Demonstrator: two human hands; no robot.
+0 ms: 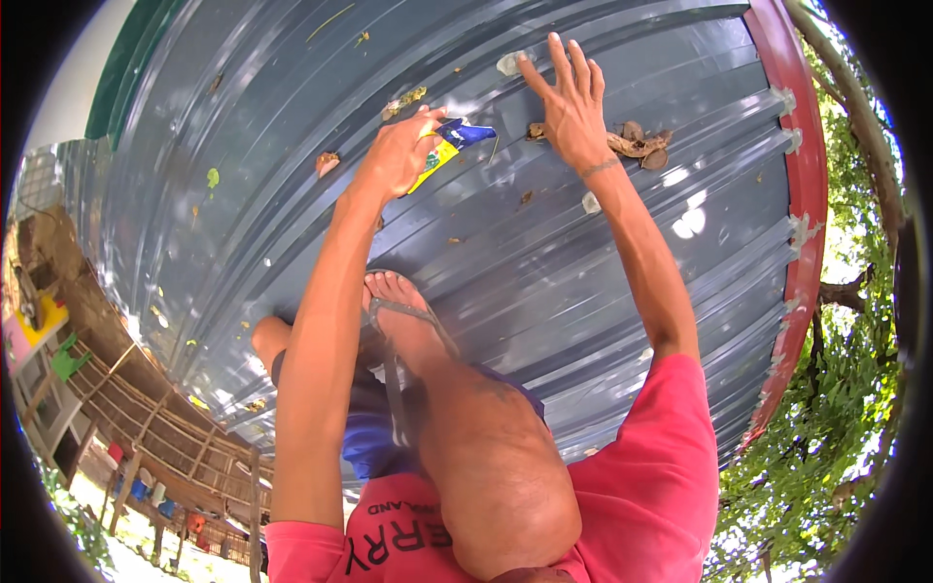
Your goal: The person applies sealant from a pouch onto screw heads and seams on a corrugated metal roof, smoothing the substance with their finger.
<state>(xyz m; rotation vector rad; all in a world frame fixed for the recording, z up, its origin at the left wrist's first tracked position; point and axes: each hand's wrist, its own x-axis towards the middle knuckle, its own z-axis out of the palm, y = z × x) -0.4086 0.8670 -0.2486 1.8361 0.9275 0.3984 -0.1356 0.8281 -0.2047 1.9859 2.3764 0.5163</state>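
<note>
Item: left hand (397,155), fingers curled closed around one blue-and-yellow packet (439,161), which projects to the right of the knuckles.
Item: right hand (575,112), palm down, fingers spread wide, nothing held; a whitish patch (509,63) just beside the thumb tip.
Support: ribbed grey-blue metal roof (573,277), beneath both sets of fingers.
Loose matter: curled brown leaves (641,146), right of the right fingers, near the wrist; yellowish leaf (403,101), just beyond the left fingers.
Edging: red strip (809,185), well right of the right fingers.
</note>
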